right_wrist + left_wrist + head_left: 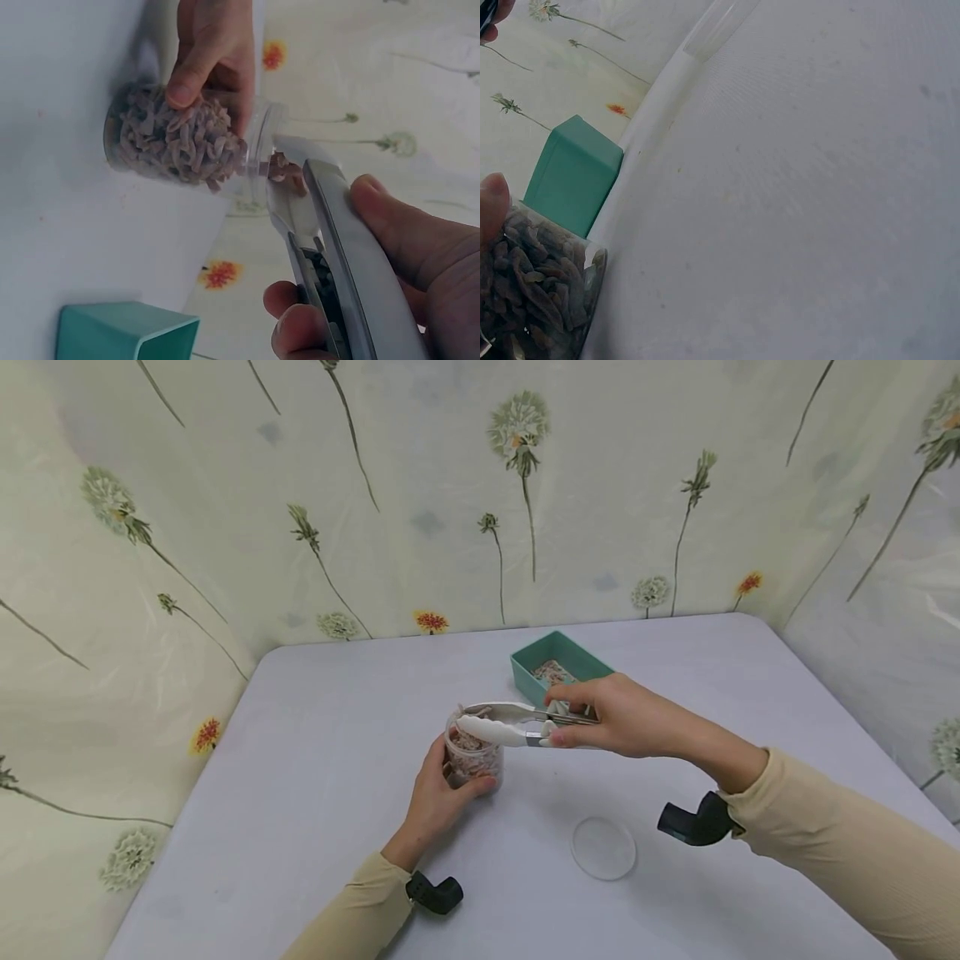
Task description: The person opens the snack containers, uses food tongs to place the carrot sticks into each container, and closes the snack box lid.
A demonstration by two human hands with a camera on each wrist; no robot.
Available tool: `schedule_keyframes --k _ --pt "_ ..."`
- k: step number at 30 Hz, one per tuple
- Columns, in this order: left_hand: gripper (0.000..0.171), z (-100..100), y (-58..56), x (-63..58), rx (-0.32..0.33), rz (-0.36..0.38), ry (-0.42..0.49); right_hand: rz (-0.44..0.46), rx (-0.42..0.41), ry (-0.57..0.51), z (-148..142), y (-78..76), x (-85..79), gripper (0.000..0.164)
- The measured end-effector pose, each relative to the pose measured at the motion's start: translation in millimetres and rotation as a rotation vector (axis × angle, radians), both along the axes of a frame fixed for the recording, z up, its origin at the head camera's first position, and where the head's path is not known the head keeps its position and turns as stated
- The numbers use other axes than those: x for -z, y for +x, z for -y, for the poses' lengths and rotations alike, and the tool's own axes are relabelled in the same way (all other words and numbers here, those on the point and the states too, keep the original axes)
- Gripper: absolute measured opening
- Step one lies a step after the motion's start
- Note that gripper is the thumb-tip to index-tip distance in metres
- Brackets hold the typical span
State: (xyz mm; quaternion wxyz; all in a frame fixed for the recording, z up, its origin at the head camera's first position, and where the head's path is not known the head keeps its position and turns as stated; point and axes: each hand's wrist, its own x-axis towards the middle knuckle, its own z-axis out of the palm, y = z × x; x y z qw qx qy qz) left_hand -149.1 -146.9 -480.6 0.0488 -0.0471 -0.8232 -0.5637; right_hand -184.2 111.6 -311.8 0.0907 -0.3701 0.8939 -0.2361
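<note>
My left hand (437,799) grips a clear plastic jar (480,766) that stands on the table, thumb across its front. Many small brownish dried strips (180,139) fill much of the jar. In my right hand (630,717) is a pair of tongs (495,731) with white tips, held almost level over the jar's open mouth. The right wrist view shows a few strips (285,171) between the tong tips, just at the rim. Behind the tongs sits a green rectangular box (525,675) with more of the strips (553,672) on its bottom.
A round clear lid (603,848) lies on the white table (315,760), to the right of the jar and nearer me. Flower-printed sheeting (435,510) rises behind the table's far edge and along both sides.
</note>
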Motion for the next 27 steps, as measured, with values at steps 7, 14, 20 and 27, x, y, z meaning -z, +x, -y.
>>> schedule_keyframes --k 7,14,20,27 --pt "0.084 -1.0 -0.7 0.5 0.011 -0.004 0.013 0.001 0.015 0.015 -1.6 0.8 -2.2 0.039" --pt "0.084 -0.7 -0.4 -0.3 0.014 -0.016 0.016 -0.012 0.020 0.009 -3.0 0.8 -2.1 0.048" --pt "0.083 0.7 0.3 -0.5 0.009 -0.021 0.014 -0.042 0.061 -0.018 -7.3 -0.3 2.2 0.059" --pt "0.085 0.1 0.9 -1.4 0.001 -0.010 -0.004 -0.023 0.103 -0.041 -13.5 -0.2 6.5 0.067"
